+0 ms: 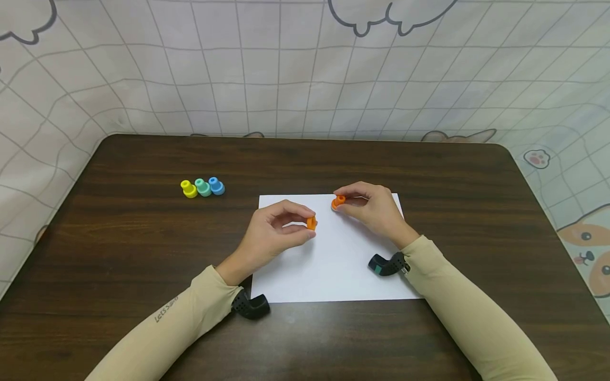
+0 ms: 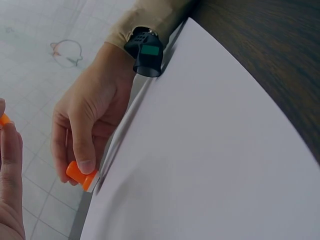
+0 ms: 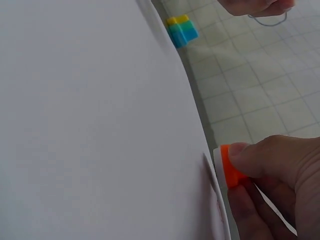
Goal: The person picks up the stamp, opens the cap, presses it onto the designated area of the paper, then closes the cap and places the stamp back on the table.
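Observation:
My left hand pinches a small orange cap between thumb and fingertips, above the left part of a white sheet of paper. Near the sheet's far right edge, my right hand grips an orange toy stamp by its knob. The right wrist view shows the white base of this orange stamp facing the paper, close by its edge. Only the fingers of my left hand show in the left wrist view, with a sliver of the orange cap.
A yellow stamp, a teal stamp and a blue stamp stand in a row on the dark wooden table, left of the paper. Behind the table hangs a white grid-patterned cloth.

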The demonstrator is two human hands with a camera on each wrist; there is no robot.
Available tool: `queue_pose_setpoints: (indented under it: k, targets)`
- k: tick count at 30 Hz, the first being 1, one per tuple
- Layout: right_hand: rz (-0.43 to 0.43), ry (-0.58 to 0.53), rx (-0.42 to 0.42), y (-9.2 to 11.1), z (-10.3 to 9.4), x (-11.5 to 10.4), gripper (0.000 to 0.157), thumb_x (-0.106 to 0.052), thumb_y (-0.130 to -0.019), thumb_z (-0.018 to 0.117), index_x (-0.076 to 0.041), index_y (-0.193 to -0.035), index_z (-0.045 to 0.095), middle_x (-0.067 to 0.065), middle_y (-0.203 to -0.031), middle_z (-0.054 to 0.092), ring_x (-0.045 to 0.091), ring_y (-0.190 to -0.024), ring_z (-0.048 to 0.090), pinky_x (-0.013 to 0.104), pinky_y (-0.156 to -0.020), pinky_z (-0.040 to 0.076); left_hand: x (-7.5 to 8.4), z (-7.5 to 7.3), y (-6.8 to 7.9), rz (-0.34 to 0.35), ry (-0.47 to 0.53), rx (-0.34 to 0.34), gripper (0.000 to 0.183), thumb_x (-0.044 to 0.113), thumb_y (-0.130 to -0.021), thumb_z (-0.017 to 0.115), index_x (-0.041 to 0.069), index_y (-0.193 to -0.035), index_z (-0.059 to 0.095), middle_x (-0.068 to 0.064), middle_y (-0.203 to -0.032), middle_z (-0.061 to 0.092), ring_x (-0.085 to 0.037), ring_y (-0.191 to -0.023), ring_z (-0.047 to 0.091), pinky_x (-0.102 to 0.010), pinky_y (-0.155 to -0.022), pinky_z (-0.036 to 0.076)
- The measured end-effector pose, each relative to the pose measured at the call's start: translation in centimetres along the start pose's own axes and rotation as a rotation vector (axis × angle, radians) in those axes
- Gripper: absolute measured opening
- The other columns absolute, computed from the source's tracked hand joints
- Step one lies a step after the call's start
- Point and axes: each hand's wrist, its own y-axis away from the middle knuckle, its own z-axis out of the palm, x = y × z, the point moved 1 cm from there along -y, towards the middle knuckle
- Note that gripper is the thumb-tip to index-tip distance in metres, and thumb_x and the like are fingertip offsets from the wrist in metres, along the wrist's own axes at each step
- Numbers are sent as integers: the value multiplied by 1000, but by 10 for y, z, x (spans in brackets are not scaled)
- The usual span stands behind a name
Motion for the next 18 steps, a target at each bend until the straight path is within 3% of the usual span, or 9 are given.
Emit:
queue_pose_setpoints:
  k: [7, 18]
  targets:
    - [-4, 72, -9, 2, 1, 1, 30, -5, -85, 83, -7, -114, 78, 12, -115, 77, 25, -105, 75, 31, -95, 63, 0, 0, 0, -7, -16, -2, 30, -9, -83, 77, -5, -112, 70, -10, -114, 70, -12, -102, 73, -32, -97, 63]
    - [-30, 75, -2, 1, 3, 1, 30, -5, -84, 85, -7, -113, 78, 10, -112, 78, 23, -103, 75, 24, -93, 63, 0, 1, 0, -15, -18, -7, 30, -8, -84, 77, -6, -113, 70, -11, -114, 70, -12, -101, 73, -32, -97, 63]
